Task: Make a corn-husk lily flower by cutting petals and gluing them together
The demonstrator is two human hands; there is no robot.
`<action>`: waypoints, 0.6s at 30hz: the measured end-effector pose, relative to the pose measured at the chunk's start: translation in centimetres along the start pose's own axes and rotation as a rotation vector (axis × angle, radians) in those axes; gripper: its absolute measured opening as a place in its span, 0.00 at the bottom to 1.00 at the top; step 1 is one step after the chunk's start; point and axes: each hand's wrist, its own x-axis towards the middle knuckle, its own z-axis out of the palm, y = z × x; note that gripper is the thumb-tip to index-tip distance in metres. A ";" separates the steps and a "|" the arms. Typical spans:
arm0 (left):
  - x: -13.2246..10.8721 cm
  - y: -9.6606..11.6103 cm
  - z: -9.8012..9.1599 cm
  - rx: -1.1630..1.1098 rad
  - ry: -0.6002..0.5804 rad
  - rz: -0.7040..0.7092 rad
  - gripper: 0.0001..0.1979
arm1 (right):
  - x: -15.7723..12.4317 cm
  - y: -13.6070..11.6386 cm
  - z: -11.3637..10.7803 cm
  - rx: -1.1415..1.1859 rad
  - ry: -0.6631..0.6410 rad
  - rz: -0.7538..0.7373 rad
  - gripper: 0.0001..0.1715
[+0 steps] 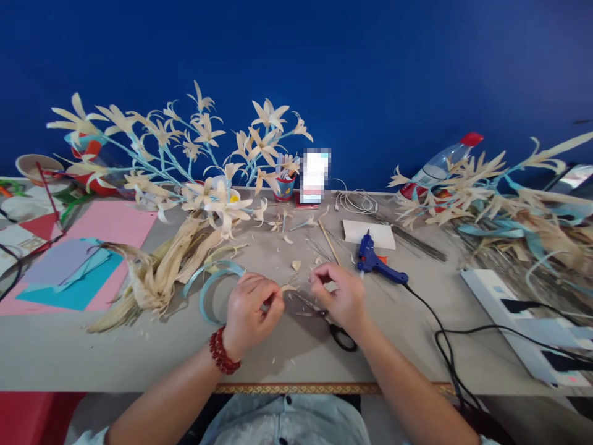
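My left hand (pixel 252 312) is closed, its fingers pinching a small pale husk piece (pixel 288 288) over the grey table (pixel 139 358). A red bead bracelet (pixel 223 352) sits on that wrist. My right hand (pixel 338 293) is closed too, fingertips pinched near the same husk piece; what it grips is too small to name. Black-handled scissors (pixel 331 324) lie on the table just under my right hand. A light blue paper ribbon curl (pixel 210 287) lies left of my left hand, beside a heap of dried corn husks (pixel 157 278).
A blue glue gun (pixel 377 264) lies right of my hands, its black cord (pixel 445 346) running off the front edge. Husk flower sprays (pixel 194 142) stand at the back left; more flowers (pixel 500 185) lie at the right. Pink and teal paper sheets (pixel 78 266) cover the left side.
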 end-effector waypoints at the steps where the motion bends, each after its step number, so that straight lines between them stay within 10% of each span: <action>1: 0.0 0.0 0.0 0.001 0.005 -0.007 0.07 | 0.0 -0.1 -0.1 0.022 0.000 0.009 0.05; 7: 0.1 0.2 0.1 0.012 -0.018 0.004 0.08 | -0.1 -2.2 1.2 0.035 -0.214 0.002 0.01; 18: -0.1 -0.1 0.0 0.014 0.042 -0.021 0.07 | 0.0 -0.6 0.1 0.021 -0.079 0.063 0.04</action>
